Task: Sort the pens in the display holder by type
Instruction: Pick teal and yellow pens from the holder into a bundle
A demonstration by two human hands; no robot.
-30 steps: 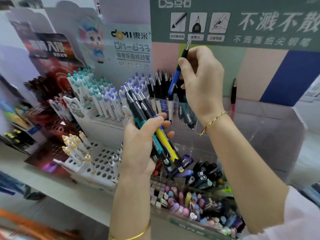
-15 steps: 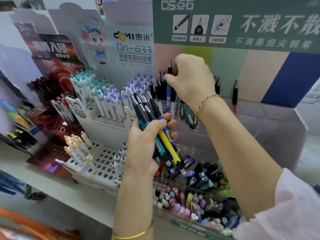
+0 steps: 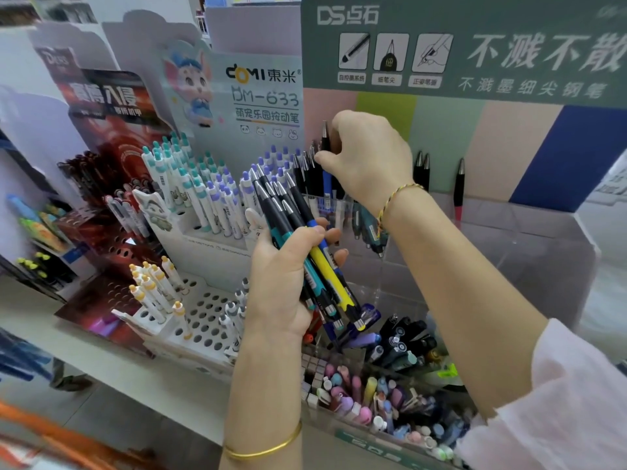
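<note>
Shop shelving [image 3: 112,344] carries a clear acrylic display holder [image 3: 509,239]. In its rear-left compartment a slim black-and-blue pen [image 3: 326,178] stands upright among black pens [image 3: 305,174]. The right hand [image 3: 369,161], fingers curled downward, has its grip pinched on the pen's top. Before the holder's front, the left hand [image 3: 288,266] clutches a slanted bundle of teal, yellow and blue retractable pens [image 3: 298,228], thumb across.

A stationery shop: branded cardboard display stands [image 3: 261,93] and a clear holder [image 3: 509,252] packed with pens [image 3: 210,198].
</note>
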